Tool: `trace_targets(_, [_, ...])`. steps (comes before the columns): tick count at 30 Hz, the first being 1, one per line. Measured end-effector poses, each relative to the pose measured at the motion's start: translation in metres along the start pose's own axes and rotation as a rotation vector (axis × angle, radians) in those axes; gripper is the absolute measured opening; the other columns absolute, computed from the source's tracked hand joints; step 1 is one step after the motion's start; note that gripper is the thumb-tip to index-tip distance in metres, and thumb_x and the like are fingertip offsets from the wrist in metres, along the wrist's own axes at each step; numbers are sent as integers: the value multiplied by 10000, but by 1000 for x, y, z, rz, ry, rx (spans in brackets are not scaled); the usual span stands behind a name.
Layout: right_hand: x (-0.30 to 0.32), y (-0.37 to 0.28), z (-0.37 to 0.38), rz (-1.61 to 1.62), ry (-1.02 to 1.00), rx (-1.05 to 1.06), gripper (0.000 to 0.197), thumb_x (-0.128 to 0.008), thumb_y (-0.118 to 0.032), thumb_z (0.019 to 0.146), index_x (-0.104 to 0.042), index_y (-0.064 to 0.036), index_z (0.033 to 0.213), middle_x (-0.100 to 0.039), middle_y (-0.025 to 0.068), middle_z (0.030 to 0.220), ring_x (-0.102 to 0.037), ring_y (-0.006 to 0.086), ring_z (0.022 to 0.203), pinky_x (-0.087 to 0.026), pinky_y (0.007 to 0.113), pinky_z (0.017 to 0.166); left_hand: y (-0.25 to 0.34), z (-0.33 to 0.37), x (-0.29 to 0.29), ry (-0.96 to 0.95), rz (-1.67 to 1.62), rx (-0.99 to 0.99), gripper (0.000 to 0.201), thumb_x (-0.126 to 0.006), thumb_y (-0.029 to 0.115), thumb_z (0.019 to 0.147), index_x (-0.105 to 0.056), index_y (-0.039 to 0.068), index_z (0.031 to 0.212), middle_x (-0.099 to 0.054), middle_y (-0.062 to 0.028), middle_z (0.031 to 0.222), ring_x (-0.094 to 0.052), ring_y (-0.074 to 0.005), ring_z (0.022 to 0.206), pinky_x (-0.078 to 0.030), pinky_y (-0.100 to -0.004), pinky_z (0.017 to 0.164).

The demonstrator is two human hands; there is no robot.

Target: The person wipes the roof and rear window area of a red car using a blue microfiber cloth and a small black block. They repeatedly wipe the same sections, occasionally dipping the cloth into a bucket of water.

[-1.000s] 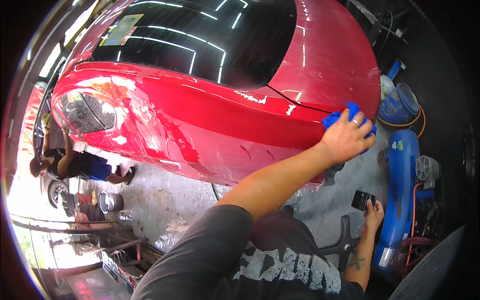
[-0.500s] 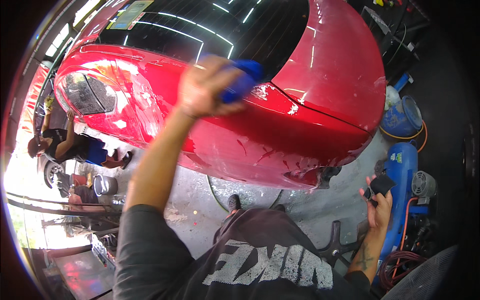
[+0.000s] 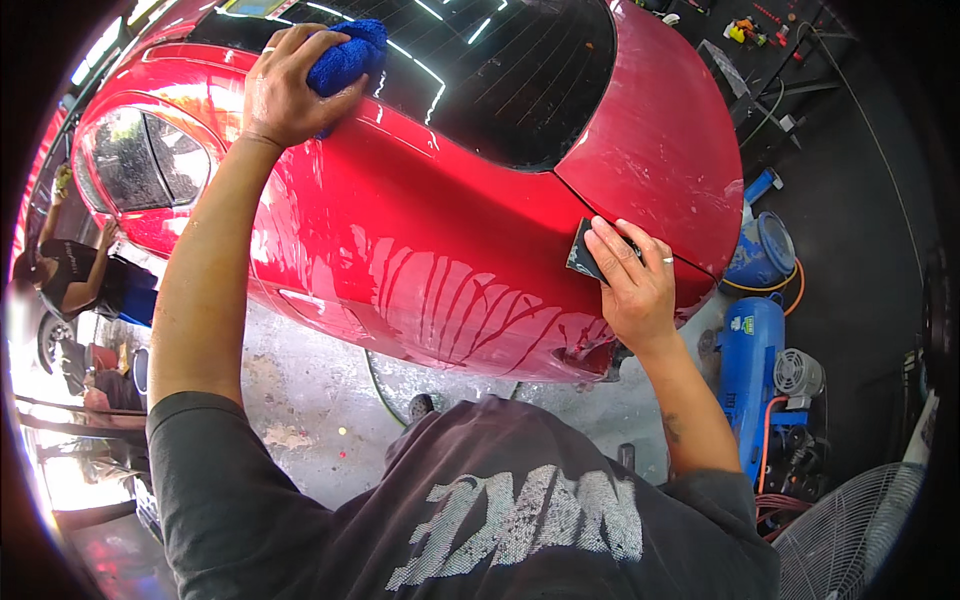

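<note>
A blue microfibre cloth (image 3: 349,62) is bunched in my left hand (image 3: 292,88), pressed against the red car (image 3: 440,200) beside the lower edge of its dark rear window (image 3: 510,90). Farther right, my right hand (image 3: 637,290) holds a folded piece of black sandpaper (image 3: 584,254) flat on the rear panel, close to the boot seam. Its fingers lie over the sheet and hide part of it. Water streaks run down the panel between my arms, over a duller patch of paint.
Another person (image 3: 85,280) reaches toward the car's side window at far left. A blue air compressor (image 3: 752,350), a blue bucket (image 3: 765,250) and a fan (image 3: 840,530) stand on the right. A hose (image 3: 378,385) crosses the grey wet floor below the car.
My left hand has carried the cloth leftward and up along the car. The right hand has risen from near the compressor and now presses the sandpaper on the panel. Water streaks have appeared.
</note>
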State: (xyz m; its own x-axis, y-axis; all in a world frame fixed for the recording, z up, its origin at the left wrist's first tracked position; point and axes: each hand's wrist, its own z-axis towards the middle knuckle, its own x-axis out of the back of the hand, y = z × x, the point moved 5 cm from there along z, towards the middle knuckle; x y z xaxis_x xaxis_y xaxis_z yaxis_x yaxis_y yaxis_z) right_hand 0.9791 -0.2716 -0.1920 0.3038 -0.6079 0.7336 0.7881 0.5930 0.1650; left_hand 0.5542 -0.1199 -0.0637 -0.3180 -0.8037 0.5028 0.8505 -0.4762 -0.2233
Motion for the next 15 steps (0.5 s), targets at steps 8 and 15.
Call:
trace_targets(8, [-13, -1, -6, -44, -87, -21, 569, -823, -199, 905, -737, -150, 1465, -723, -13, 1524, -647, 282, 1292, -499, 454, 1065, -1, -5, 0, 46, 11, 5, 509, -919, 432, 818, -796, 173, 1238, -754, -56, 1248, -741, -320, 1151, -628, -447, 962])
trace_targets(15, [-31, -33, 51, 44, -118, 5, 585, -856, -202, 883, -736, -149, 1453, -723, -10, 1516, -639, 269, 1291, -514, 463, 1052, -5, -7, 3, 34, 23, 21, 498, -914, 448, 817, -803, 180, 1222, -758, -53, 1223, -734, -311, 1162, -627, -447, 959])
